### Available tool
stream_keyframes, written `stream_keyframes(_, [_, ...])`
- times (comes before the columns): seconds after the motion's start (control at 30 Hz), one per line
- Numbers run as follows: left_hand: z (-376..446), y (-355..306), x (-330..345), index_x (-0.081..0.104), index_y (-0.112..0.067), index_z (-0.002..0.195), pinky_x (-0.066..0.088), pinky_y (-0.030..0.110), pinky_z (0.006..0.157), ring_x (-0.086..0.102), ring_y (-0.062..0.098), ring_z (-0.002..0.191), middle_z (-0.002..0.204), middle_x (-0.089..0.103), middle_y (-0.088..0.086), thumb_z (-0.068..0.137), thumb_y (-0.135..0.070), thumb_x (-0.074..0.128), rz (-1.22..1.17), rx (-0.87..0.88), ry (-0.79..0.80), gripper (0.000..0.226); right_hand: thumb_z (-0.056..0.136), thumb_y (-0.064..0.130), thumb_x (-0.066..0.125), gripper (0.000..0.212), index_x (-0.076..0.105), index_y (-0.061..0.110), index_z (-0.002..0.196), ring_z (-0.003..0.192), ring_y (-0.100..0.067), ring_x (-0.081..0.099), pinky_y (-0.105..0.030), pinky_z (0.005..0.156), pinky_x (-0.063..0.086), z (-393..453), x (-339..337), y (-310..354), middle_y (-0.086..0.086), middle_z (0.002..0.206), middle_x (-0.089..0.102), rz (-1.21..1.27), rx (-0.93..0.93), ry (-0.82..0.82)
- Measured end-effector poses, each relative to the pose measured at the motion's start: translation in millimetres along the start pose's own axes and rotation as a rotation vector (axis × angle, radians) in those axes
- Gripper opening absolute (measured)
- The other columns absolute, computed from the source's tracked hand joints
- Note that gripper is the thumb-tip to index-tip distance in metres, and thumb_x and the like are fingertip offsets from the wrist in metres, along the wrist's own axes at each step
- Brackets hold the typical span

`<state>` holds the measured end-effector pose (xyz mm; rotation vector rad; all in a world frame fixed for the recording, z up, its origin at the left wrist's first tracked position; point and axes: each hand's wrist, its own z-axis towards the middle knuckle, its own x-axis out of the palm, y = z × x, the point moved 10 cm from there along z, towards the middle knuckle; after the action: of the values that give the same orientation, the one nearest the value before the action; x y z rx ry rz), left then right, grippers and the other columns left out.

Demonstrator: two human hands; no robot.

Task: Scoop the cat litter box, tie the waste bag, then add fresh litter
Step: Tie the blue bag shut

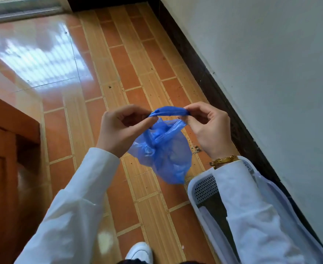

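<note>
Both arms in white sleeves reach forward, hands raised level, near each other. Left hand (121, 128) fingers curled, pinching. Right hand (207, 128) likewise pinching; gold bracelet (224, 160) at wrist.

A tiled floor (126, 77) of orange and tan brick-pattern strips is filling the middle of the frame, with glossy tiles at the upper left reflecting window light. A dark skirting board (200, 73) is running diagonally along the white wall (271, 63) at the right. A brown wooden cabinet (2, 149) is standing at the left edge. A white shoe (140, 252) is showing at the bottom centre. Dark specks are lying scattered near the skirting.
</note>
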<state>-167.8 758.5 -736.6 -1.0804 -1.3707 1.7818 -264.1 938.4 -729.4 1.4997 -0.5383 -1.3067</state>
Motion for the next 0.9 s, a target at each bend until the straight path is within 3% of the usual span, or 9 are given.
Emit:
stream_keyframes(0.17, [4, -102, -36, 0.073, -0.01, 0.083, 0.054, 0.03, 0.067, 0.065, 0.016, 0.063, 0.071, 0.07, 0.01, 0.076, -0.012, 0.076, -0.021, -0.091, -0.011, 0.008, 0.08, 0.005, 0.071, 0.013, 0.072, 0.013, 0.09, 0.076, -0.004, 0.067, -0.017, 0.073, 0.054, 5, -36, 98, 0.008, 0.082, 0.071, 0.025, 0.046, 0.053])
stream_keyframes(0.3, [8, -217, -69, 0.073, -0.009, 0.085, 0.055, 0.028, 0.068, 0.066, 0.016, 0.064, 0.072, 0.071, 0.008, 0.076, -0.011, 0.075, -0.048, -0.12, -0.021, 0.009, 0.081, 0.007, 0.071, 0.016, 0.071, 0.016, 0.095, 0.079, -0.001, 0.066, -0.01, 0.072, 0.051, 12, -83, 208, 0.014, 0.085, 0.07, 0.034, 0.047, 0.082])
stream_keyframes(0.67, [-7, -564, -163, 0.072, -0.004, 0.086, 0.058, 0.036, 0.071, 0.068, 0.017, 0.065, 0.073, 0.071, 0.013, 0.075, -0.009, 0.076, -0.036, -0.077, -0.038, 0.013, 0.081, 0.014, 0.073, 0.012, 0.068, 0.02, 0.091, 0.078, -0.002, 0.068, -0.012, 0.073, 0.052, -1, -234, 536, 0.013, 0.083, 0.07, 0.061, -0.043, 0.134])
stream_keyframes(0.9, [-36, -684, -195, 0.072, -0.008, 0.083, 0.057, 0.033, 0.075, 0.068, 0.016, 0.066, 0.074, 0.072, 0.009, 0.073, -0.011, 0.078, 0.013, -0.001, -0.056, 0.012, 0.082, 0.012, 0.072, 0.013, 0.068, 0.016, 0.094, 0.077, 0.007, 0.065, -0.006, 0.075, 0.049, -26, -286, 652, 0.014, 0.082, 0.068, 0.002, -0.172, 0.15])
